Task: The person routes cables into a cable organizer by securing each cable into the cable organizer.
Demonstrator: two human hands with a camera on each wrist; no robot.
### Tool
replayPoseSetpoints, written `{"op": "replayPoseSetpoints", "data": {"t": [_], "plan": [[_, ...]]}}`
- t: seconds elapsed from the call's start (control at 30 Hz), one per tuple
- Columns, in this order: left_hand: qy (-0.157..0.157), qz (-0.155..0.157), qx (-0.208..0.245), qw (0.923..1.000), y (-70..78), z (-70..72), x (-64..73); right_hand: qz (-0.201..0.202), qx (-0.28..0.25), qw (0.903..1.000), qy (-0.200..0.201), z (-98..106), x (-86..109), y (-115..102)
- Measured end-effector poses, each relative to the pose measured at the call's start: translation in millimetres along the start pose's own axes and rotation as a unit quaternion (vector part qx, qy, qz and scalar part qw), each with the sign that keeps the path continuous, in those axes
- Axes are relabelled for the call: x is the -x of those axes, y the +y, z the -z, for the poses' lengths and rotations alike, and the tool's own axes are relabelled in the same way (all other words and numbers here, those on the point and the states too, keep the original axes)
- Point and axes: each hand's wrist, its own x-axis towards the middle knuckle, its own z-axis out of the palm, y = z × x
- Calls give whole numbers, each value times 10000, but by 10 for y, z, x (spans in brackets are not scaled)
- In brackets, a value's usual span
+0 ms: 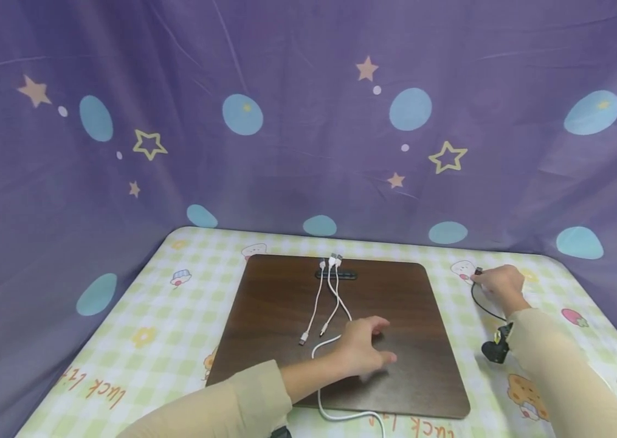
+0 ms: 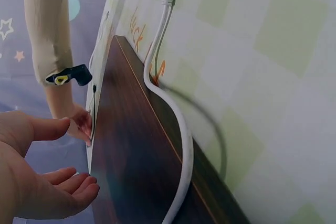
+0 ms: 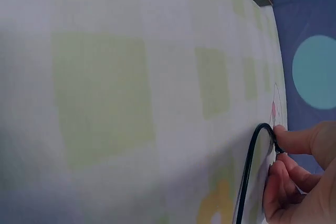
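My right hand (image 1: 499,285) pinches a short black cable (image 1: 484,309) near its connector, at the right of the table. In the right wrist view the black cable (image 3: 249,169) bends up into the thumb and fingertips. My left hand (image 1: 364,350) is held over the dark wooden board (image 1: 406,298), thumb and fingers apart with nothing between them. Several thin white cables (image 1: 316,302) lie on the board, their USB plugs at a dark cable holder (image 1: 348,275) near its far edge. A thicker white cable (image 1: 341,418) passes by the left forearm and over the board's near edge.
A checked tablecloth (image 1: 160,310) with printed cartoons covers the table around the board. Behind it hangs a purple curtain (image 1: 308,170) with stars and blue ovals. A small black camera (image 1: 496,348) sits on the right wrist.
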Motion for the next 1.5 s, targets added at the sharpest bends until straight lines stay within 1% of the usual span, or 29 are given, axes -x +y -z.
{"op": "replayPoseSetpoints", "data": {"t": [0.13,0.2,0.3,0.4,0.57,0.63,0.73,0.77,0.83,0.87,0.93,1.0,1.07,1.2,1.3,1.43,1.5], "plan": [[-45,0,76,10000,20,-13,12,118,170,9998,28,-46,38,-70],[-90,26,173,9998,26,-17,9,216,340,9992,28,-61,51,-109],[-157,62,312,9994,30,-33,-12,266,343,9990,-45,-83,56,-145],[-180,91,426,9989,34,-56,-52,227,120,9995,-195,-97,53,-160],[-198,118,414,9989,55,-84,-146,215,-374,9982,-426,-86,83,-176],[-220,99,401,9989,63,-91,-189,244,-561,9967,-526,-73,100,-184],[-262,90,449,9986,72,-100,-243,206,-1088,9905,-811,-58,115,-180],[-263,85,503,9984,76,-102,-258,165,-1355,9863,-923,-57,120,-176],[-260,114,576,9979,80,-113,-288,49,-2046,9714,-1204,-63,130,-160],[-254,133,619,9977,82,-121,-303,-30,-2444,9604,-1335,-68,138,-148],[-227,165,702,9971,85,-140,-335,-156,-3034,9405,-1521,-77,172,-131],[-199,216,750,9967,82,-169,-369,-201,-3469,9219,-1712,-82,218,-114],[-161,280,786,9964,86,-187,-402,-130,-3701,9099,-1867,-75,272,-109],[-64,419,858,9954,90,-224,-469,45,-3915,8931,-2217,-54,369,-120],[-19,492,861,9951,101,-250,-517,52,-4121,8778,-2442,-37,419,-139],[23,526,856,9949,133,-291,-575,51,-4260,8658,-2624,-17,454,-149],[46,545,881,9946,146,-315,-603,64,-4227,8662,-2662,-8,470,-149]]}}
